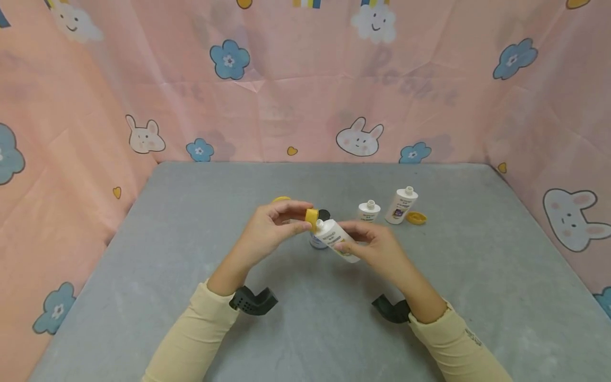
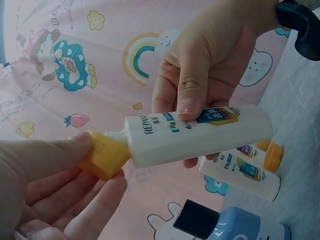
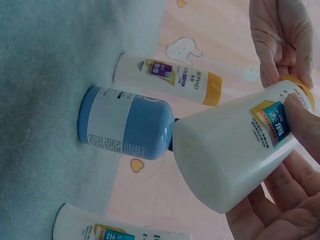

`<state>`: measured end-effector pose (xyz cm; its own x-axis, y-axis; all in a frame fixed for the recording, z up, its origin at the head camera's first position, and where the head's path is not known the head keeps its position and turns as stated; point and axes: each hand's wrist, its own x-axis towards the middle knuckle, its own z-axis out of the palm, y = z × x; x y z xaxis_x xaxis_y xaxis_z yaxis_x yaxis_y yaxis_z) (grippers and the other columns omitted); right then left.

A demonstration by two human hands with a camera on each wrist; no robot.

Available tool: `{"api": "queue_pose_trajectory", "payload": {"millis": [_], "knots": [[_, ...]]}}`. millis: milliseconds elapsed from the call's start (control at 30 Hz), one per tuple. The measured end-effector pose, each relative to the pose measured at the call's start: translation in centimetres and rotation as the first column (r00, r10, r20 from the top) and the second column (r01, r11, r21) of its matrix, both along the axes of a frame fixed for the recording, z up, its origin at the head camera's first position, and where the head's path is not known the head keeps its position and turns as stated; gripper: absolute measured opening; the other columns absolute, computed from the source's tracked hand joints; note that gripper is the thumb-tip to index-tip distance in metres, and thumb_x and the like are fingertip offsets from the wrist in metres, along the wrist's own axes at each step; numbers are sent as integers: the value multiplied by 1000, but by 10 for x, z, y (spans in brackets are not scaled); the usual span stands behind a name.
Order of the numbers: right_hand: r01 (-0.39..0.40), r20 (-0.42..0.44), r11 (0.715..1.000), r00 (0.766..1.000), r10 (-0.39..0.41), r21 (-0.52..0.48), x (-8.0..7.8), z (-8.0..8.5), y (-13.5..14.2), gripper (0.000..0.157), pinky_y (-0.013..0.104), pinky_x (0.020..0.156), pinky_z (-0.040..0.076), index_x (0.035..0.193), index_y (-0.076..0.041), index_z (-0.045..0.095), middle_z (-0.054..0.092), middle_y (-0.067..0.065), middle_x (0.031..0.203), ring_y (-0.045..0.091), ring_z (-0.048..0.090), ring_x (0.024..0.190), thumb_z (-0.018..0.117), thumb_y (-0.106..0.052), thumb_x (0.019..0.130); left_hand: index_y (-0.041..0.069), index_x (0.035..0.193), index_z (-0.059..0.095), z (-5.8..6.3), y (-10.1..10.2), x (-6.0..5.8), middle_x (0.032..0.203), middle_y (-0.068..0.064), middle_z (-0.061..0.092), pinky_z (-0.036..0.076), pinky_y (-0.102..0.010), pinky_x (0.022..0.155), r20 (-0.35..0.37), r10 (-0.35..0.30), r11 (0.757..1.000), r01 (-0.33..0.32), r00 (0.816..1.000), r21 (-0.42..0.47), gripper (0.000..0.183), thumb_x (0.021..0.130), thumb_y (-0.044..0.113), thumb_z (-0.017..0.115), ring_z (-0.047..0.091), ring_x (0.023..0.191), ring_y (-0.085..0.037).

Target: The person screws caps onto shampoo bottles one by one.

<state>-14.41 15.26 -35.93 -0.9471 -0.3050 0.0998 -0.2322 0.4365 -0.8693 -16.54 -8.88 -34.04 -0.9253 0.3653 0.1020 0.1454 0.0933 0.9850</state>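
Observation:
My left hand (image 1: pixel 269 228) pinches a yellow bottle cap (image 2: pixel 106 155) between thumb and fingers. Beside it, my right hand (image 1: pixel 377 246) grips a white shampoo bottle (image 2: pixel 195 135) with a teal and gold label, tilted so its neck points toward the cap. Part of the neck shows between cap and shoulder; whether the cap sits on it I cannot tell. The bottle is lifted off the table. Just behind it, a blue bottle (image 3: pixel 127 122) with a black cap (image 1: pixel 324 214) stands upright, partly hidden in the head view.
Two uncapped white bottles, a nearer one (image 1: pixel 369 211) and a purple-labelled one (image 1: pixel 402 206), stand right of the hands. A yellow cap (image 1: pixel 417 218) lies beside the latter. Behind my left hand stands a white bottle (image 3: pixel 160 77) with a yellow cap. A patterned pink cloth (image 1: pixel 296 95) surrounds the grey table (image 1: pixel 305 329).

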Motion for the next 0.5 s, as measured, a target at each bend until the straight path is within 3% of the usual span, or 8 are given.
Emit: {"api": "queue_pose_trajectory", "payload": {"millis": [333,500], "knots": [[-8,13,998,1000,7,55,4,3,-1,35,30,76,56,118,-10,72,74,9,112,26,70,103,77,-21,86,3,122,70,0,-2,3,116,-8,73,59,-27,82,-155,-51,988,26,987,-154,36,86,9,77,68,101,-17],[-26,33,998,999,24,60,4,4,0,37,30,75,55,121,-9,71,75,10,111,25,69,103,76,-23,87,2,121,71,2,-2,4,115,-8,73,60,-25,80,-179,-55,983,22,982,-182,36,86,8,77,69,98,-17]]}}
